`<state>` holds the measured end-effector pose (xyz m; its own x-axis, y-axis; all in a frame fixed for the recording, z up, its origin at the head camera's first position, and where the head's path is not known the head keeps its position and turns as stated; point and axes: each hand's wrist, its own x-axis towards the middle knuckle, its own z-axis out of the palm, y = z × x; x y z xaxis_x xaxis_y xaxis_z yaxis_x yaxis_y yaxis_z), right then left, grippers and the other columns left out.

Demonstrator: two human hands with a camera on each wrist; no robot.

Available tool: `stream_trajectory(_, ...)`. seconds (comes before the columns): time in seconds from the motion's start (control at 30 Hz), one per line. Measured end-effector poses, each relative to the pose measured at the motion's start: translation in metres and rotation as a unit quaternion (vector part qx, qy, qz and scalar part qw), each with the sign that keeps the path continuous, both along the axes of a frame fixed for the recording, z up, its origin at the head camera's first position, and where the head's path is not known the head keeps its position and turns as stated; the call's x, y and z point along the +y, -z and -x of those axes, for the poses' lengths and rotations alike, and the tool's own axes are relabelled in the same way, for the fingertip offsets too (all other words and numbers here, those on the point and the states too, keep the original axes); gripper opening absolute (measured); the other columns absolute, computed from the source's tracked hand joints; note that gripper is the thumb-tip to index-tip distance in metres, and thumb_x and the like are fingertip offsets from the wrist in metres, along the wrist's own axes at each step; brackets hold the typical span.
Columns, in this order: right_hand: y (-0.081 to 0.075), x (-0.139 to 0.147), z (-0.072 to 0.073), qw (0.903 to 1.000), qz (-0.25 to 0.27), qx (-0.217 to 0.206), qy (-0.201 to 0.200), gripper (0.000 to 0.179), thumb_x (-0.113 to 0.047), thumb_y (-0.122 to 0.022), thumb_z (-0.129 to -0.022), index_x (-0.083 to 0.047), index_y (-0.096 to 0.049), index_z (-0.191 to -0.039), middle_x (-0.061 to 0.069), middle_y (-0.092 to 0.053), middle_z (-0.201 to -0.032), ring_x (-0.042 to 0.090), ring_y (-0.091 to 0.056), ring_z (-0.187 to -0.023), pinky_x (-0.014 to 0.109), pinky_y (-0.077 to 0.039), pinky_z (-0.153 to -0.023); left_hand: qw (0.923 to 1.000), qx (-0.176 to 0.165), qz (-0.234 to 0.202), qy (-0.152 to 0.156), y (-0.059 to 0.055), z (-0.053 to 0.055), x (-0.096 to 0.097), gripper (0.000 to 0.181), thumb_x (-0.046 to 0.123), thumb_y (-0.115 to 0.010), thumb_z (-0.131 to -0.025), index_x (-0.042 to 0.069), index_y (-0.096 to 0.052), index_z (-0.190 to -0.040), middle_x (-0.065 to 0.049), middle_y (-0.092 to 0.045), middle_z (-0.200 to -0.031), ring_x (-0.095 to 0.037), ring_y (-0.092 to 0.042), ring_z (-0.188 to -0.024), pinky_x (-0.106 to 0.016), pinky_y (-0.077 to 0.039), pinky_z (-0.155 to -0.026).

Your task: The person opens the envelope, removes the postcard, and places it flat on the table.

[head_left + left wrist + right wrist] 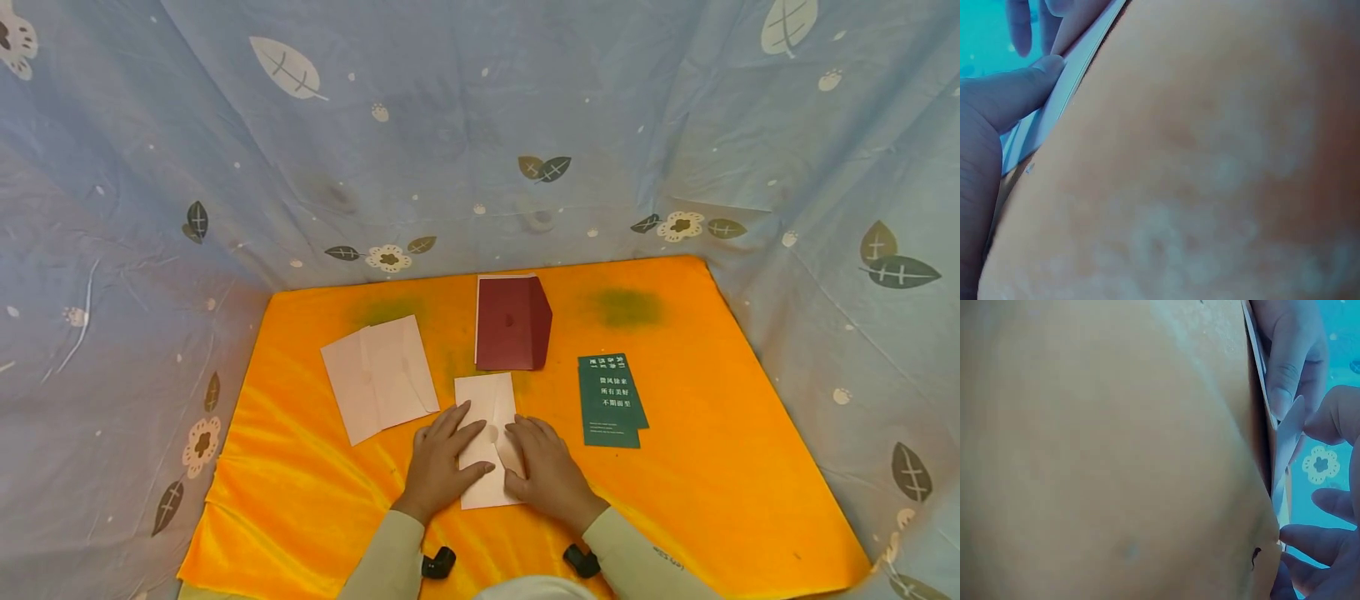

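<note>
A pale pink envelope (483,392) lies upright on the cloth in front of me, its pointed flap (512,457) on the right side with a small round seal (492,433) near the tip. My left hand (441,467) rests flat on its left half, fingers and thumb spread over the paper. On the other side, my right hand (547,467) is at the flap, fingertips and thumb along it. The right wrist view shows the flap (1289,434) lifted a little, with the right thumb (1332,419) touching its edge and the other fingers extended.
Two overlapping pale pink envelopes (348,383) lie to the left. Farther back sits a dark red envelope (502,333) over a pale one. Green cards with white writing (609,421) overlap on the right. Patterned blue curtains (465,125) enclose the orange cloth-covered table (712,467).
</note>
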<state>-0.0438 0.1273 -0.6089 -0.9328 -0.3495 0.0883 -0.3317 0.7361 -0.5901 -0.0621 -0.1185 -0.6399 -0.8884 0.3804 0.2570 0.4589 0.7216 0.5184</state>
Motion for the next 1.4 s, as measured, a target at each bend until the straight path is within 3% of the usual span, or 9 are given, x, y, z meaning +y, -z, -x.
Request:
stream_trajectory(0.23,-0.004,0.001,0.003,0.9997,0.009,-0.024,-0.001,0.066,-0.026,-0.084,-0.090,-0.008,-0.060,-0.149,0.010,-0.059,-0.153,0.033,-0.047,-0.144,0.058,-0.041,-0.117,0.9998,-0.019,0.006,0.000,-0.002,0.001,-0.001,0.068,0.058,-0.081,-0.093,0.025,-0.068,-0.152,-0.005,-0.042,-0.171,-0.030,-0.041,-0.154,-0.056,-0.036,-0.103)
stream_trajectory(0.57,-0.007,0.003,0.005,0.9998,0.012,-0.016,-0.005,0.065,-0.023,-0.086,-0.089,-0.006,-0.061,-0.146,0.011,-0.064,-0.144,0.033,-0.055,-0.136,0.053,-0.047,-0.113,0.9997,-0.023,-0.001,-0.002,-0.002,0.000,0.000,0.068,0.058,-0.081,-0.093,0.024,-0.068,-0.151,-0.005,-0.043,-0.171,-0.029,-0.040,-0.154,-0.056,-0.036,-0.103)
stream_trajectory(1.13,-0.012,0.009,0.006,0.9972,0.056,-0.048,-0.006,0.061,-0.015,-0.083,-0.090,-0.004,-0.061,-0.146,0.009,-0.065,-0.144,0.031,-0.061,-0.131,0.052,-0.046,-0.114,0.9999,-0.006,-0.011,0.001,-0.001,0.000,0.001,0.070,0.055,-0.084,-0.092,0.021,-0.068,-0.150,-0.008,-0.045,-0.169,-0.032,-0.043,-0.152,-0.056,-0.037,-0.100)
stream_trajectory(1.27,-0.010,0.019,0.005,0.9952,0.074,-0.061,0.022,0.062,-0.012,-0.080,-0.092,-0.006,-0.060,-0.150,0.006,-0.064,-0.147,0.028,-0.061,-0.131,0.051,-0.047,-0.113,0.9996,-0.018,-0.021,0.003,-0.001,0.001,0.000,0.071,0.055,-0.084,-0.092,0.019,-0.068,-0.151,-0.008,-0.044,-0.170,-0.031,-0.041,-0.153,-0.057,-0.036,-0.101)
stream_trajectory(1.4,-0.004,0.031,0.005,0.9908,0.100,-0.068,0.060,0.062,-0.012,-0.084,-0.091,-0.007,-0.060,-0.148,0.005,-0.064,-0.145,0.026,-0.062,-0.127,0.051,-0.050,-0.110,0.9998,-0.005,-0.021,0.000,0.001,0.000,0.000,0.070,0.055,-0.084,-0.091,0.019,-0.068,-0.150,-0.008,-0.045,-0.169,-0.032,-0.043,-0.152,-0.056,-0.036,-0.100)
